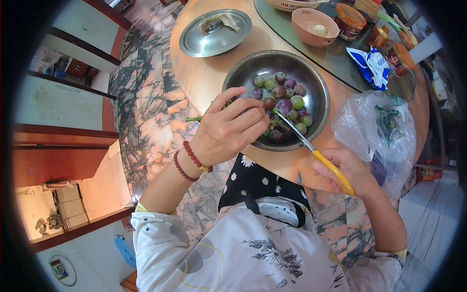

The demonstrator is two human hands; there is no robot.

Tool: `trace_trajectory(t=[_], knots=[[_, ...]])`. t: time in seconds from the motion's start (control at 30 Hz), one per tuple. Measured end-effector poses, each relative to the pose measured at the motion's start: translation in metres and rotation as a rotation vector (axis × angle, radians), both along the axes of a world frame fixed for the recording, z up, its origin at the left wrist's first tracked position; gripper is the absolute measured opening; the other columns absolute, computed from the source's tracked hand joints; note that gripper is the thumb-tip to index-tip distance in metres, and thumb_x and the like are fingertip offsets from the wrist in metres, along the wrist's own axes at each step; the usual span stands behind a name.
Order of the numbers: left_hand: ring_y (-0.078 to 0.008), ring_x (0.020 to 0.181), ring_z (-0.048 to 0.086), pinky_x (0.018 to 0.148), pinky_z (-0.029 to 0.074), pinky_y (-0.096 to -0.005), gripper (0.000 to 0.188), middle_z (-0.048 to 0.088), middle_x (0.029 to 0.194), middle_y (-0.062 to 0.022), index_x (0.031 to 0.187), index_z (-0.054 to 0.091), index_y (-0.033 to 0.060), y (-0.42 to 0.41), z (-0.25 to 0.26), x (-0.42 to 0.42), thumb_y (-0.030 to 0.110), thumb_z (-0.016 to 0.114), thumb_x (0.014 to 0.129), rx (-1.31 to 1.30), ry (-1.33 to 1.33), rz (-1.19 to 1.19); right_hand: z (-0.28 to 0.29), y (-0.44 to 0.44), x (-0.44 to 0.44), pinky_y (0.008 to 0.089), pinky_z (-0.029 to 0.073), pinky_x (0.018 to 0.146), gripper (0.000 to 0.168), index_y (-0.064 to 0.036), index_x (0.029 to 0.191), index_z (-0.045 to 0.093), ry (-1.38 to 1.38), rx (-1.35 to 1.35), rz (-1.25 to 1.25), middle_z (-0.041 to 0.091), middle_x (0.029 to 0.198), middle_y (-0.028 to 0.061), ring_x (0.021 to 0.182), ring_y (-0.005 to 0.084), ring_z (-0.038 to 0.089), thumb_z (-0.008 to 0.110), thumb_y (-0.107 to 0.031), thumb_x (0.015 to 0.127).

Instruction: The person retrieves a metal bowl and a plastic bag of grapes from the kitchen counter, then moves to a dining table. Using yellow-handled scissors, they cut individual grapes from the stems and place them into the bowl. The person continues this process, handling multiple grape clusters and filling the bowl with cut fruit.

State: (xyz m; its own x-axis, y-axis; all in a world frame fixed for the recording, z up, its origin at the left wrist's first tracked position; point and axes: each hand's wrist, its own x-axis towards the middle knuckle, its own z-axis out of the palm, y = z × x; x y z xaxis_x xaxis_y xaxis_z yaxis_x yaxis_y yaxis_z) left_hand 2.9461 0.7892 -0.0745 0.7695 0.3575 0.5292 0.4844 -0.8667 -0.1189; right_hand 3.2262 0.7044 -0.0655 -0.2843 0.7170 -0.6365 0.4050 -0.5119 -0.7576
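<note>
A steel bowl [323, 109] holding many green and purple grapes [284, 106] stands near the round table's edge. Over its left side, my left hand [235, 126] grips a grape bunch's stem, whose green end [193, 119] sticks out to the left; the fingers hide most of the rest. My right hand [343, 169] holds scissors with yellow handles [332, 171]. Their narrow metal blades [295, 131] reach over the bowl, with the tips at a small green stalk among the grapes. Whether the blades are closed is hard to tell.
Behind the bowl is a metal lid [215, 33] with peel-like scraps on it. A glass turntable [328, 62] carries a pink bowl [315, 27], several jars and a blue-white packet [370, 67]. A clear plastic bag [379, 135] lies right of the steel bowl, hanging over the table's edge.
</note>
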Motion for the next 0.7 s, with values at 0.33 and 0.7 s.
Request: trace_trajectory(t=[0.33, 0.7], knots=[[-0.0165, 0.099, 0.065, 0.098, 0.047, -0.0385, 0.018, 0.067, 0.094, -0.0008, 0.093, 0.069, 0.0096, -0.001, -0.002, -0.002, 0.01, 0.064, 0.076, -0.03, -0.01, 0.007, -0.004, -0.002, -0.007, 0.025, 0.035, 0.044, 0.042, -0.004, 0.072, 0.058, 0.01, 0.064, -0.027, 0.053, 0.061, -0.0011, 0.049, 0.0072, 0.047, 0.073, -0.04, 0.087], [-0.0166, 0.094, 0.066, 0.095, 0.047, -0.0369, 0.017, 0.067, 0.092, -0.0014, 0.093, 0.068, 0.0097, 0.001, -0.001, -0.001, 0.009, 0.063, 0.077, -0.024, -0.01, 0.01, -0.004, 0.002, 0.003, 0.0342, 0.04, 0.057, 0.051, -0.002, 0.077, 0.061, -0.455, 0.416, 0.201, 0.05, 0.069, 0.0085, 0.061, 0.0198, 0.049, 0.078, -0.05, 0.076]])
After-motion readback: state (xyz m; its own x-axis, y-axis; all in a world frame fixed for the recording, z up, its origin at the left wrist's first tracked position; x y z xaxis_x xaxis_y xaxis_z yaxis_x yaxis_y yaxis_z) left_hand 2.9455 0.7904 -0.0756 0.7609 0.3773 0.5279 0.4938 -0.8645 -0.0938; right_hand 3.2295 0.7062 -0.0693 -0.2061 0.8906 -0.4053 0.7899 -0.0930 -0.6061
